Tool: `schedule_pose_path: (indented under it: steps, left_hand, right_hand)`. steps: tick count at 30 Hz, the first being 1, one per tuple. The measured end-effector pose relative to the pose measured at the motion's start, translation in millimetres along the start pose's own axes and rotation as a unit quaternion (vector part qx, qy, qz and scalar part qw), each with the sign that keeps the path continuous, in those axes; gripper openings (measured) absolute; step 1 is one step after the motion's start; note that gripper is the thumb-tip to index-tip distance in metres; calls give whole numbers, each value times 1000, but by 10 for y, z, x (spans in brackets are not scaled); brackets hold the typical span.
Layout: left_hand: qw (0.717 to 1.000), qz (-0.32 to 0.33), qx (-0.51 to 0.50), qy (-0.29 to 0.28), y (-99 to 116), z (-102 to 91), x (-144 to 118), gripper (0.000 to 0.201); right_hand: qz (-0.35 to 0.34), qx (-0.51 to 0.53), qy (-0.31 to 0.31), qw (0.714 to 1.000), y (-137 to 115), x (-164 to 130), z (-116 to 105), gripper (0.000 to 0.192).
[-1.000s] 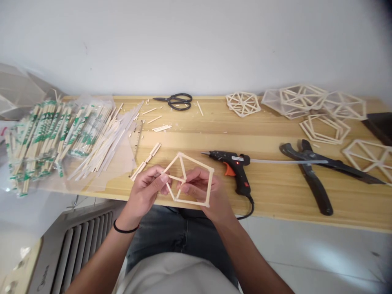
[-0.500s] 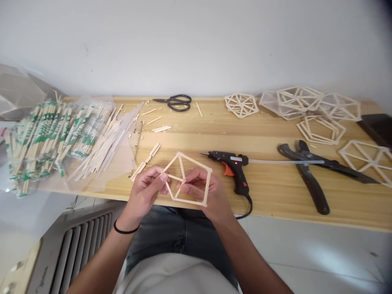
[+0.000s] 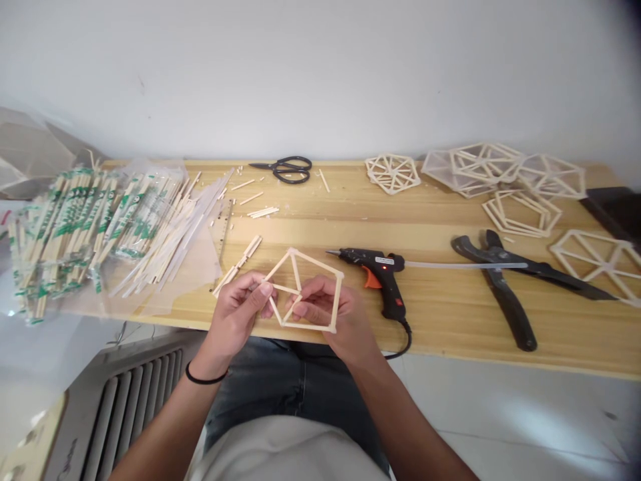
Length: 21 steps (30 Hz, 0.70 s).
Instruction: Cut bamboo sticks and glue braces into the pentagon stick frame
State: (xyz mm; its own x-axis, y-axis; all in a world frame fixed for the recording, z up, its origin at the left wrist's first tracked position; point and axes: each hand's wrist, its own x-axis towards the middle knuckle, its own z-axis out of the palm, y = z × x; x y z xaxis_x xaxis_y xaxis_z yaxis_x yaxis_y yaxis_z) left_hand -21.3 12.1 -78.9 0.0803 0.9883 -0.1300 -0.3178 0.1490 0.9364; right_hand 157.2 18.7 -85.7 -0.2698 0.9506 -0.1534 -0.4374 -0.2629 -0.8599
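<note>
Both of my hands hold a pentagon frame of pale wooden sticks (image 3: 314, 261) just above the table's front edge. Inside it, three short sticks run from the corners and meet near the middle. My left hand (image 3: 240, 308) pinches the frame's left corner between thumb and fingers. My right hand (image 3: 345, 317) reaches behind the frame, and its thumb and fingers close on the inner sticks where they join. A black hot glue gun (image 3: 383, 270) with an orange trigger and a lit red light lies to the right, a clear glue stick (image 3: 451, 265) poking out of its back.
Wrapped chopsticks (image 3: 70, 227) and loose sticks (image 3: 170, 234) pile up on the left, beside a ruler (image 3: 222, 240). Black scissors (image 3: 290, 170) lie at the back. Large black cutters (image 3: 505, 280) and several stick frames (image 3: 485, 162) occupy the right. A grey heater (image 3: 135, 394) stands below left.
The frame and both hands stay almost in place; the right hand and the frame's right side have tipped very slightly. The view has shifted a little.
</note>
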Motion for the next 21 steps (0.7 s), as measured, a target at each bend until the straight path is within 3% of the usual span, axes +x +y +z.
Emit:
schedule_pose_path:
  steps: [21]
  left_hand:
    - [1000, 10, 7, -19, -27, -26, -9, 29]
  right_hand:
    - [-25, -42, 14, 999, 39, 6, -17, 28]
